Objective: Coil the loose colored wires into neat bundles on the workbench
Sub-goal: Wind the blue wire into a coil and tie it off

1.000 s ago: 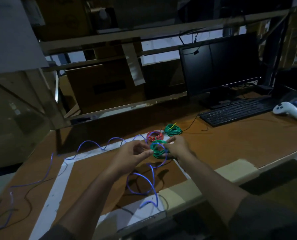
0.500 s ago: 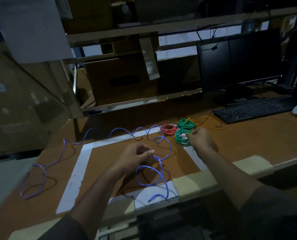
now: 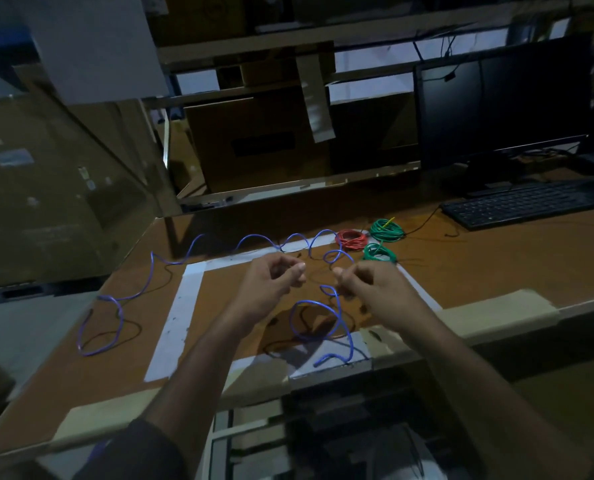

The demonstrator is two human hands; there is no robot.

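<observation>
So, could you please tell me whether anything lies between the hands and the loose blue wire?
Nothing visible does: the left hand and right hand hover directly over the blue wire, beside its loops.

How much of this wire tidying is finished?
Three bundles look done: a red coil and two green coils lie together on the bench. In hand is the blue wire: the left hand and right hand are raised around its near loops. Most of it sprawls uncoiled leftward.
</observation>
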